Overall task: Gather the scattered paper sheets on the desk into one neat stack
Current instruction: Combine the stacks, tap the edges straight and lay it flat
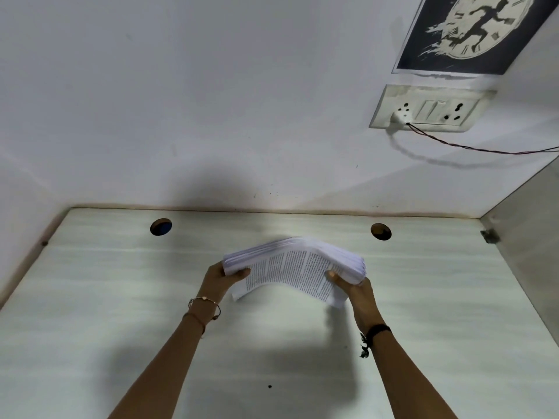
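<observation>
We see left hand (pixel 225 278) and right hand (pixel 351 287) grips pinching the bowed paper stack (pixel 295 267) above the tabletop (pixel 121 297); loose lower sheets may slip out

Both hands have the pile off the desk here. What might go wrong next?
1. The paper stack bows upward between the left hand and right hand; sheets may fan out or slip.
2. The bottom sheets stick out unevenly toward the person, so setting it on the desk now would likely leave ragged edges.
</observation>
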A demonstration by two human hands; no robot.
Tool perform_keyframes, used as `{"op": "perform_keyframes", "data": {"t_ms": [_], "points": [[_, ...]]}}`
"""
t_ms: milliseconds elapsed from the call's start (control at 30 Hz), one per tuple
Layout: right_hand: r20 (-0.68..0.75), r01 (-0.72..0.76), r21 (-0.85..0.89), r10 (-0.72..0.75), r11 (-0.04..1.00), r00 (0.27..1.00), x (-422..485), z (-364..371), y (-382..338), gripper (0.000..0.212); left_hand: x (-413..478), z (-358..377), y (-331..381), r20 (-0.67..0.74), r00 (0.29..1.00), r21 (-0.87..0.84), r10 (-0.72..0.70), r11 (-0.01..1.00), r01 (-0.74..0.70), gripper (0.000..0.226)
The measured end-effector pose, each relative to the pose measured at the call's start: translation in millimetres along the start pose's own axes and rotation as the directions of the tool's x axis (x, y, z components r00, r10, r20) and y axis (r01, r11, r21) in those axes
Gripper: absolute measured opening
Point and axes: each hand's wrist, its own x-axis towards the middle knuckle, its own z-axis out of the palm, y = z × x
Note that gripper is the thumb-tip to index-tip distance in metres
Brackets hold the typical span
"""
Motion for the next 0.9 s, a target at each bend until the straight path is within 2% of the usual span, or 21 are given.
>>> {"op": "perform_keyframes", "data": {"t_ms": [67,133,200,233,300,333,433,467,533,633,667,700,733,767,833,867,900], "points": [[0.03,-0.016,-0.036,0.017,0.999,0.999,3,-3,2,0.043,-2,-3,3,-0.003,1.0,0.011,0.022,1.0,-0.022,0.033],[0.043,-0.027,-0.049,0.029,0.998,0.999,7,-5,3,0.042,-1,-10,14,0.027,0.994,0.128,0.11,0.985,-0.113,0.039],[0.034,-0.034,-0.053,0.036,0.998,0.999,10,-6,1,0.037,1,-15,35,0.118,0.973,0.269,0.201,0.936,-0.226,0.035],[0.024,-0.034,-0.061,0.035,0.998,0.999,10,-5,0,0.034,2,-15,46,0.181,0.955,0.333,0.236,0.899,-0.285,0.04],[0.014,-0.041,-0.086,0.043,0.995,0.999,12,-5,2,0.033,8,-7,68,0.322,0.911,0.506,0.259,0.766,-0.397,0.064],[0.013,-0.045,-0.1,0.047,0.994,0.999,11,-5,2,0.033,11,2,77,0.361,0.902,0.604,0.237,0.677,-0.42,0.068],[0.012,-0.045,-0.153,0.047,0.987,0.999,12,-7,9,0.036,17,46,96,0.371,0.911,0.807,0.181,0.423,-0.412,0.062],[0.013,-0.048,-0.176,0.051,0.983,0.999,12,-8,11,0.037,17,61,100,0.38,0.909,0.829,0.173,0.373,-0.417,0.065],[0.002,-0.052,-0.231,0.054,0.972,0.999,12,-10,16,0.035,19,85,104,0.382,0.91,0.844,0.16,0.34,-0.414,0.069],[-0.005,-0.052,-0.324,0.053,0.945,0.999,10,-14,14,0.021,18,105,103,0.418,0.885,0.864,0.203,0.212,-0.457,0.048],[0.003,-0.047,-0.355,0.051,0.934,0.999,8,-13,13,0.031,19,106,102,0.44,0.871,0.862,0.22,0.168,-0.478,0.039],[0.023,-0.019,-0.377,0.029,0.926,0.999,8,-13,11,0.055,19,105,102,0.46,0.858,0.856,0.229,0.145,-0.497,0.034],[0.024,-0.009,-0.402,0.02,0.916,1.0,8,-14,5,0.078,20,101,104,0.473,0.85,0.85,0.232,0.133,-0.51,0.033],[0.028,0.021,-0.413,-0.01,0.911,1.0,10,-14,-1,0.087,23,94,107,0.474,0.848,0.848,0.236,0.137,-0.512,0.033],[0.011,0.073,-0.401,-0.075,0.913,0.997,12,-12,-20,0.066,29,75,117,0.442,0.857,0.833,0.265,0.232,-0.502,0.035],[-0.026,0.088,-0.345,-0.104,0.934,0.994,15,-12,-27,0.056,32,63,122,0.415,0.867,0.809,0.276,0.324,-0.49,0.037],[-0.079,0.097,-0.265,-0.122,0.959,0.989,17,-12,-32,0.061,35,50,127,0.386,0.878,0.758,0.285,0.445,-0.477,0.037]]}}
